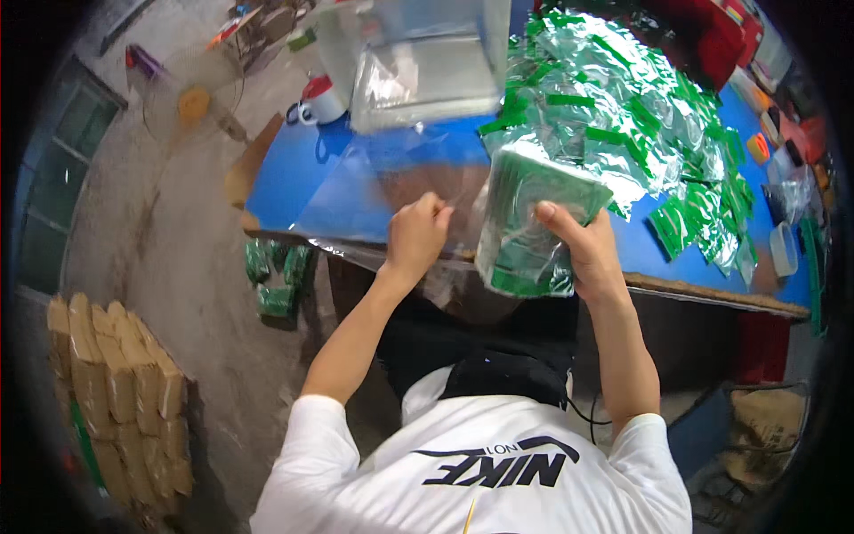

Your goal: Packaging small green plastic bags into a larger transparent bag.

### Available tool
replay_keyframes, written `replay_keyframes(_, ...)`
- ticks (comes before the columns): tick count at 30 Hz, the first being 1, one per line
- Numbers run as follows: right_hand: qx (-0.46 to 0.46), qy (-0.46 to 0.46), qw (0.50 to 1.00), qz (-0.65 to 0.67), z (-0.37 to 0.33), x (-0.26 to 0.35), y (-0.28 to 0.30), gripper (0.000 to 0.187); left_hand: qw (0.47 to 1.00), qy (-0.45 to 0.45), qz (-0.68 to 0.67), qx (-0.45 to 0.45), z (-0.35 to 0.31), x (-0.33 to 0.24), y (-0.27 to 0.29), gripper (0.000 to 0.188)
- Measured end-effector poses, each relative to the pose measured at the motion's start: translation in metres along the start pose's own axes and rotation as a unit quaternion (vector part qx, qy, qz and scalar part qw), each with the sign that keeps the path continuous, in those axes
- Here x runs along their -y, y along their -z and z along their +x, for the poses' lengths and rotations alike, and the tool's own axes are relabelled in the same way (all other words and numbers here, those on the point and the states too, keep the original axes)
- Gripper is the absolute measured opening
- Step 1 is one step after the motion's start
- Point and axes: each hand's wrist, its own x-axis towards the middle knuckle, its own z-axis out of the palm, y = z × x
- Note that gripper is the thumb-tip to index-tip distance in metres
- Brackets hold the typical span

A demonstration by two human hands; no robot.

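My right hand (583, 245) grips a thick stack of flat green-and-clear plastic packets (525, 214), thumb on top and the other fingers hidden behind. The stack is tilted over the front edge of the blue table. To its left, my left hand (418, 233) is closed, its thumb and forefinger pinched at a sheet of clear plastic film (356, 191). This film lies across the table and droops over the front edge. Whether it is one sheet or an opened bag, I cannot tell.
A large heap of loose green packets (614, 116) covers the right of the blue table (285, 191). Behind my left hand stand a clear plastic container (427, 76) and a white mug (322, 102). Wrapped green bundles (277, 298) and stacked brown packages (124, 383) are on the floor.
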Motion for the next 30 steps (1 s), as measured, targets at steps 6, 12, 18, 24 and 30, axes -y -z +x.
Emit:
replay_keyframes(6,0.039,-0.142,0.989,-0.035,0.034,-0.014,-0.001,0.042,0.982,0.019,-0.17,-0.077,0.027,-0.017,-0.022,0.019)
replay_keyframes(12,0.04,-0.153,0.987,-0.041,0.054,-0.025,0.011,0.033,0.961,-0.201,-0.133,-0.139,0.015,-0.076,0.002,0.009)
replay_keyframes(18,0.048,-0.059,0.996,-0.045,0.084,-0.037,0.018,0.034,0.932,-0.326,-0.149,-0.053,-0.019,-0.144,-0.009,0.012)
replay_keyframes(24,0.114,-0.017,0.985,-0.128,0.084,-0.037,-0.011,0.043,0.908,-0.376,-0.165,0.085,-0.043,-0.185,0.022,0.033)
replay_keyframes(30,0.108,0.104,0.984,-0.096,0.07,-0.047,-0.01,0.066,0.837,-0.387,0.183,0.34,0.132,-0.205,0.011,0.041)
